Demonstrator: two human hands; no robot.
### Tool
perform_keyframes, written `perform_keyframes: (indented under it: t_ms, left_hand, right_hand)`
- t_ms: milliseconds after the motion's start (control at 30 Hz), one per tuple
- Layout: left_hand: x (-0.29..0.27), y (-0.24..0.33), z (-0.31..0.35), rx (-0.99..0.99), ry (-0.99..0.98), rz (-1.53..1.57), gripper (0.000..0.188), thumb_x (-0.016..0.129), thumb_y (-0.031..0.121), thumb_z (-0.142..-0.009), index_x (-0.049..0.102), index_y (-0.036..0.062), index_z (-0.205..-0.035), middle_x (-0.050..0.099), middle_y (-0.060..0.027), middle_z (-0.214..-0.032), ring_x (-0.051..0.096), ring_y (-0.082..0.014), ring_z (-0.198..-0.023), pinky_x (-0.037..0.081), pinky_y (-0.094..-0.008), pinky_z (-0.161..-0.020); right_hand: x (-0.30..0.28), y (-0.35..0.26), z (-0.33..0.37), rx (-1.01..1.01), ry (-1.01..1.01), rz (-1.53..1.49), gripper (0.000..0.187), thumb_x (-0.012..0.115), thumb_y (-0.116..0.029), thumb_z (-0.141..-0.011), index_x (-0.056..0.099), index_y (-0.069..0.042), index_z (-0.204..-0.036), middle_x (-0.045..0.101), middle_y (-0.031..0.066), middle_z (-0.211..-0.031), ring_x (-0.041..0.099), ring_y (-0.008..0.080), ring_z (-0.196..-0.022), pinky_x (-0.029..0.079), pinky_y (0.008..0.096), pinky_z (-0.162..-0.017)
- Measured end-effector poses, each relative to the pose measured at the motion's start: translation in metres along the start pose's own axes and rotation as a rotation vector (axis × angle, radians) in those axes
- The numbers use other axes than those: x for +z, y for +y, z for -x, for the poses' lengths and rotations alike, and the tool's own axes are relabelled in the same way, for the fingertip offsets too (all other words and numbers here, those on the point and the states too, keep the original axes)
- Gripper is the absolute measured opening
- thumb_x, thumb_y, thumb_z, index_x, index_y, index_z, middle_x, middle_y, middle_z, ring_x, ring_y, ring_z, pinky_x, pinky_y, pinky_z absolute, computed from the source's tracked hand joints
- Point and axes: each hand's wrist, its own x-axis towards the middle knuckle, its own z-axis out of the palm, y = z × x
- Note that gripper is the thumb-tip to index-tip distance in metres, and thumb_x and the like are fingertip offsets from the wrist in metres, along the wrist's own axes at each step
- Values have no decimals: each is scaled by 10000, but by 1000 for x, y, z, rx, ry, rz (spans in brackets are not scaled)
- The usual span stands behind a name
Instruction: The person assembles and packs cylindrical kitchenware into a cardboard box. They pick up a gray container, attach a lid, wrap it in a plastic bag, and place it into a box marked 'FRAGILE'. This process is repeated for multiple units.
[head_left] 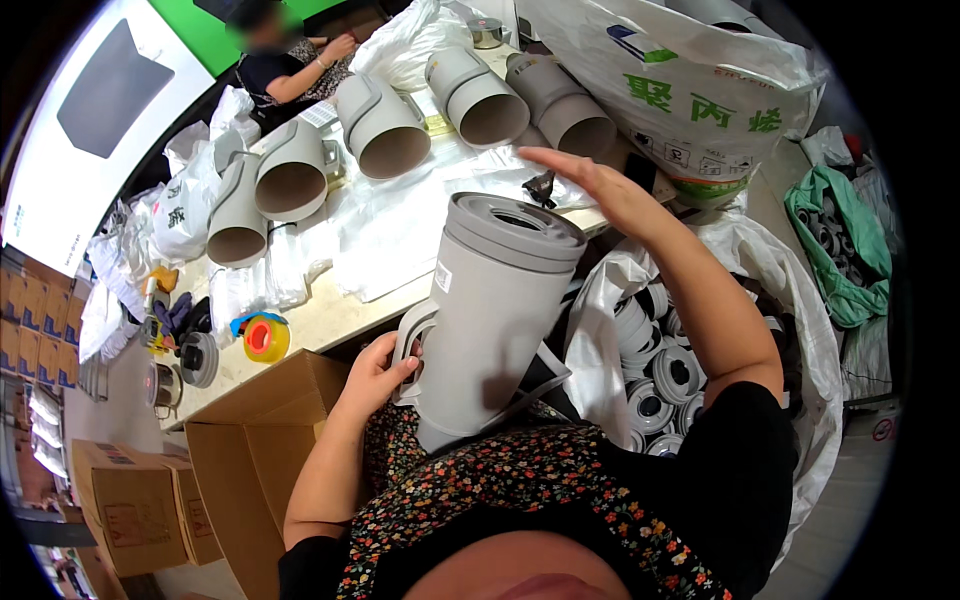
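Observation:
A tall grey plastic jug (490, 320) leans in front of my body, its base at my lap. On its top sits a ridged round lid (515, 225) with an opening in the middle. My left hand (378, 375) is closed around the jug's side handle (412, 335). Beyond the lid, my right hand (600, 190) is stretched out over the table edge, fingers straight and holding nothing. Close to those fingers lies a small dark crumpled piece (541, 188). A grey strap-like part (545, 375) juts out at the jug's lower right.
Several grey jug bodies (385, 125) lie along the table (375, 302), open ends toward me. A white sack (605, 345) of grey lids stands at my right, an open carton (230, 440) at my left. Yellow tape (265, 338) sits by the table edge. Another person (290, 70) works across the table.

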Motion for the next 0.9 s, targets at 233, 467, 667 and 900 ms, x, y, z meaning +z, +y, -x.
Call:
perform_keyframes:
  t_ms: [233, 467, 667, 900]
  left_hand:
    - [-1, -10, -10, 29, -48, 20, 300, 585, 173, -840, 510, 0, -1074, 559, -43, -974, 540, -126, -890, 439, -276, -816]
    - [17, -6, -7, 76, -74, -113, 285, 599, 148, -826, 520, 0, -1056, 566, -30, -951, 528, -119, -896, 423, -261, -817]
    - [26, 7, 2, 73, -70, -127, 262, 591, 148, -827, 541, 1, -1039, 566, -24, -952, 517, -106, -907, 415, -261, -824]
    - [35, 25, 1, 216, -85, -345, 259, 611, 175, -808, 569, 10, -1003, 572, -66, -933, 547, -159, -867, 432, -279, -785]
  right_hand:
    - [25, 33, 41, 106, -137, 21, 621, 257, -545, -932, 455, -91, -1307, 498, 124, -1282, 450, 255, -1194, 291, 350, -1033]
    - [5, 33, 22, 326, 164, 115, 657, 292, -521, -934, 295, -45, -1388, 281, 101, -1444, 207, 211, -1349, 146, 338, -1098]
    - [-14, 47, 5, 227, 117, -83, 607, 304, -516, -938, 517, -30, -1233, 529, 110, -1250, 449, 217, -1197, 281, 339, -1035]
    - [-25, 30, -23, 11, 210, 38, 606, 302, -522, -935, 613, -20, -1072, 588, 115, -1136, 501, 203, -1117, 308, 328, -1009]
